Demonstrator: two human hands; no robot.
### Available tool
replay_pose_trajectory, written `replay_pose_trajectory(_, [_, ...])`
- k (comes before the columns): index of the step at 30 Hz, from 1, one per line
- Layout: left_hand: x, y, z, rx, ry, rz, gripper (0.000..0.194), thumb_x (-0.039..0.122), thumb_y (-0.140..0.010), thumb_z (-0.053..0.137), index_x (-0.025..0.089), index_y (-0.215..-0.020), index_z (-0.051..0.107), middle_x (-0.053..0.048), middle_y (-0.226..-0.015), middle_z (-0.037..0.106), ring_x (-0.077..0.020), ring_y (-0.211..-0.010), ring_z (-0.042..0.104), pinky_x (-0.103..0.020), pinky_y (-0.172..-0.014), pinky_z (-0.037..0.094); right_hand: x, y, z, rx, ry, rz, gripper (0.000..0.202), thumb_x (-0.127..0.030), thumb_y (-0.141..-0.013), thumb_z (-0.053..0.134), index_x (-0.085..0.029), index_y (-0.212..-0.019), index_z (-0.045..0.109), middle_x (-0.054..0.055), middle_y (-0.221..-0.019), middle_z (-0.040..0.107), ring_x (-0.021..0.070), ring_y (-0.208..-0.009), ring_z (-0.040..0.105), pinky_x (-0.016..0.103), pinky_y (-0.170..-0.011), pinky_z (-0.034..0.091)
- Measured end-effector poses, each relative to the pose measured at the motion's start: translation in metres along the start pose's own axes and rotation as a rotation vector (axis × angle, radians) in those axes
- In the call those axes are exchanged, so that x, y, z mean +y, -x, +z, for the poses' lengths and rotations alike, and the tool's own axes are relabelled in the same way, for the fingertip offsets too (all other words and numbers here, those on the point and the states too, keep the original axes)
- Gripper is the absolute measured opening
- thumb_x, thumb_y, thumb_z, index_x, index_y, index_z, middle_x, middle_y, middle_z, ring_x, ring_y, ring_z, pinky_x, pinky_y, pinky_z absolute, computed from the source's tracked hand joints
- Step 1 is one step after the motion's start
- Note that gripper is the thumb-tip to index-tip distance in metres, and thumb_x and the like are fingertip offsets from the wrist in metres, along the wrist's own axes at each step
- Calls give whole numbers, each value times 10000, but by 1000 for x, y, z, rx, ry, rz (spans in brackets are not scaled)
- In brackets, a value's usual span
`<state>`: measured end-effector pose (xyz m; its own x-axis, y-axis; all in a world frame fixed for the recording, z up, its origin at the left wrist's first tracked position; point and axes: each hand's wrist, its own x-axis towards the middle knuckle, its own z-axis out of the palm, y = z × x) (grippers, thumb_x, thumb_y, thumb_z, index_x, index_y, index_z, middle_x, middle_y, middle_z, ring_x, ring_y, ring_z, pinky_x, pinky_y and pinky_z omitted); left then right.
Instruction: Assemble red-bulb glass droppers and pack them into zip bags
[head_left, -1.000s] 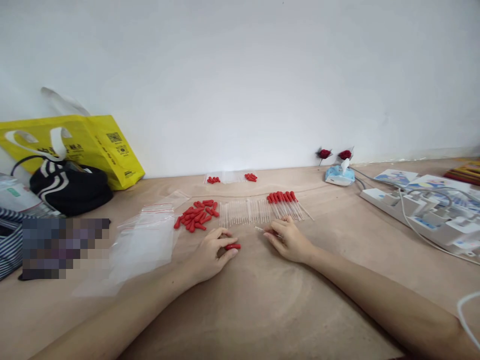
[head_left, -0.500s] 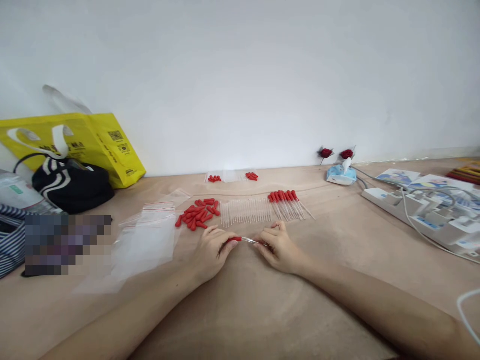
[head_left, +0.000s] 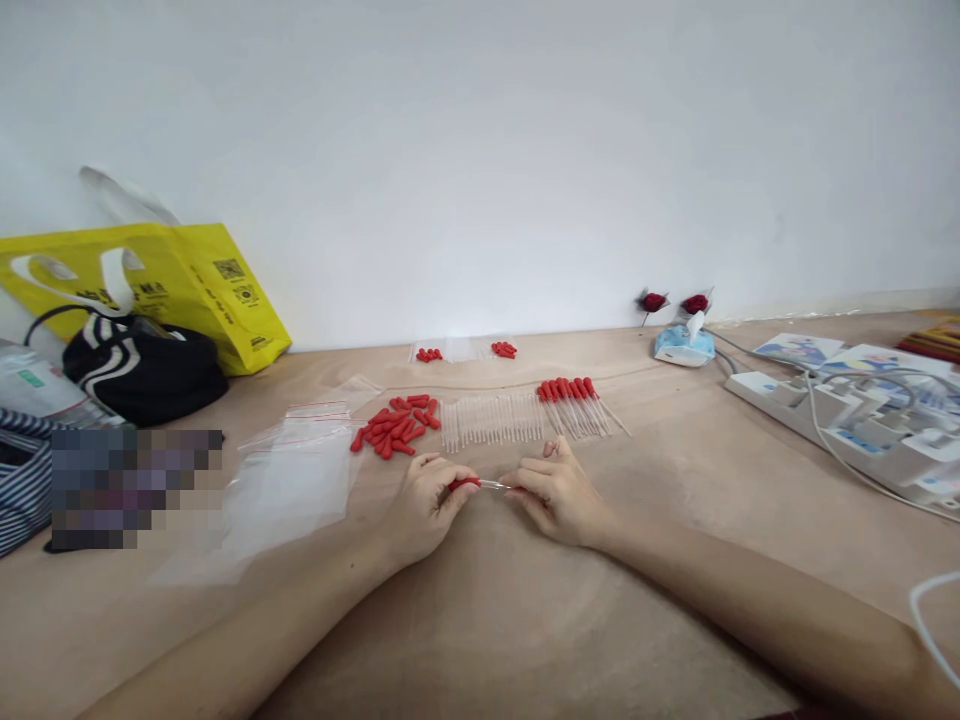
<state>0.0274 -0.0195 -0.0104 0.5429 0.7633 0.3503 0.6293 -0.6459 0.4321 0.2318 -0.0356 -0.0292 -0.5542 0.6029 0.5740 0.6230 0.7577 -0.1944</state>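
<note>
Nearest me on the tabletop [head_left: 480, 620], between its near edge and the rows of tubes, both hands work close together. The left hand [head_left: 431, 505] has thumb and fingers clamped on a red bulb [head_left: 465, 484]; the right hand [head_left: 559, 495] pinches a thin clear tube [head_left: 493, 485], which spans the gap between the hands and meets the bulb's end. Toward the left edge lie flat plastic bags [head_left: 292, 485]. Just beyond the hands sit a heap of loose red bulbs [head_left: 394, 425], a row of bare tubes [head_left: 491, 420] beside it and, right of those, red-topped tubes [head_left: 574, 395]. A loaded power strip [head_left: 847, 430] lies toward the right edge, a black pouch [head_left: 150, 370] toward the far left corner. Along the far edge I see a blue tissue pack [head_left: 684, 345], a clear bag [head_left: 465, 349] with two small clusters of red pieces [head_left: 504, 350], and a yellow bag [head_left: 217, 290] near the wall [head_left: 480, 180].
</note>
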Motion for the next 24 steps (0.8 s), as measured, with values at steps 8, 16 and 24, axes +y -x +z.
replay_pose_trajectory(8, [1, 0, -1, -59, 12, 39, 183, 266, -827, 415, 213, -765, 578, 16, -708, 660, -137, -669, 579, -407, -908, 288, 5, -1, -2, 42, 158, -122, 269, -86, -772, 372, -181, -814, 620, -4, -651, 582, 104, -575, 454, 327, -698, 195])
replay_pose_trajectory(16, [7, 1, -5, -102, -52, 123, 170, 237, -809, 429, 208, -777, 594, -4, -702, 656, -147, -694, 581, -421, -928, 277, -3, -2, 3, 26, 134, -61, 216, -135, -796, 394, -172, -796, 607, 3, -649, 561, 104, -552, 390, 305, -628, 182])
replay_pose_trajectory(24, [8, 1, -4, -89, -93, 160, 182, 229, -812, 419, 198, -761, 591, -9, -693, 645, -151, -700, 581, -428, -916, 286, -5, -6, 9, -25, 70, -25, 213, -159, -832, 382, -158, -797, 591, 20, -685, 605, 106, -569, 416, 301, -638, 186])
